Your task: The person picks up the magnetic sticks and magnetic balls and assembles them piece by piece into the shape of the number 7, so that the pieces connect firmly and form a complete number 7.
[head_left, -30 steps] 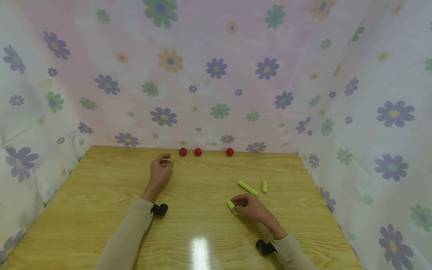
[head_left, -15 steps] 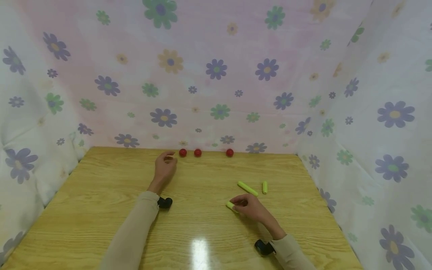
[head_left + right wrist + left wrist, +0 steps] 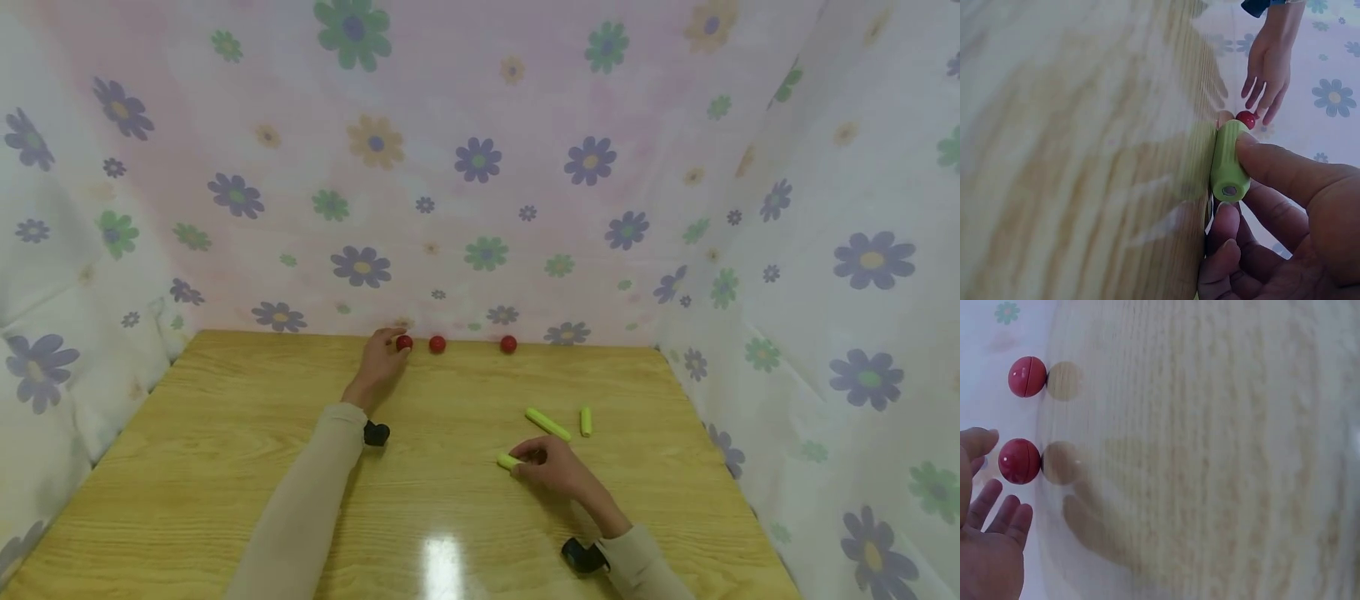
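My left hand [image 3: 380, 360] reaches around the leftmost red ball [image 3: 405, 344] at the table's back edge. In the left wrist view its thumb and spread fingers stand on either side of that ball [image 3: 1019, 461], with gaps between. My right hand [image 3: 561, 468] pinches a short yellow-green rod [image 3: 506, 462] low at the tabletop. In the right wrist view the thumb lies on the grooved rod [image 3: 1227, 162], whose near end has a grey round tip. A longer yellow-green rod [image 3: 548, 424] and another short one [image 3: 586, 422] lie beyond this hand.
Two more red balls, a middle one [image 3: 437, 344] and a right one [image 3: 508, 344], line the back edge of the wooden table [image 3: 247, 433]. Flower-printed cloth [image 3: 420, 183] encloses the back and both sides.
My left hand has moved forward and right, from beside the leftmost ball to around it. The right hand has turned the short rod and shifted it slightly left.
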{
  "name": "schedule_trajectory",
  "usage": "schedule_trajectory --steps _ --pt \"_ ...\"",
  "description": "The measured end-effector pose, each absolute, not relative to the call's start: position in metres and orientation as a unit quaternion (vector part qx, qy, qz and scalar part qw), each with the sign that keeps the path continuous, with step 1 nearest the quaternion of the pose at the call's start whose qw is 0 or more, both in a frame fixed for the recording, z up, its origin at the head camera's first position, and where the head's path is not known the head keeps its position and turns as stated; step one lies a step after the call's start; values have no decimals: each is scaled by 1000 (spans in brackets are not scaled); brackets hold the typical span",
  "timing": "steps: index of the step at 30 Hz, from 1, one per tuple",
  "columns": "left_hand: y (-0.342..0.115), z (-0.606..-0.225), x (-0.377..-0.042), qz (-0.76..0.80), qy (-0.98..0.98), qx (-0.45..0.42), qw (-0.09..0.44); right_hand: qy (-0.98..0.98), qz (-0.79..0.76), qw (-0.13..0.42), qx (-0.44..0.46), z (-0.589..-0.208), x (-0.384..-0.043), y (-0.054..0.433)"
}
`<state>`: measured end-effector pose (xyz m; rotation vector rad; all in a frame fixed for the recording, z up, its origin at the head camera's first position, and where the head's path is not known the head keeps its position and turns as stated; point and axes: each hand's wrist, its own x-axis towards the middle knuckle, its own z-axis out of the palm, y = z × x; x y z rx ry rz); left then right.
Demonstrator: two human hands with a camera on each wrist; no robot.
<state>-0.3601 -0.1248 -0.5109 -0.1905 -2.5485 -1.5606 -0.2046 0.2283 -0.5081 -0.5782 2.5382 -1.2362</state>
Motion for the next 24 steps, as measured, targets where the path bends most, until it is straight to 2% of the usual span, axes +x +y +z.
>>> schedule_trajectory --steps 7,10,18,24 --pt "-123 -510 -361 -424 -894 -122 72 875 -420 127 -203 -506 -203 227" --pt "-124 -514 -356 -448 -885 -112 54 875 -418 132 -206 -505 -202 227" --pt "-126 -525 -346 -523 -843 -84 96 872 -420 135 -211 -504 -201 228" --pt "-128 -527 -339 -598 -796 -33 86 878 -412 130 -207 -503 -202 228"
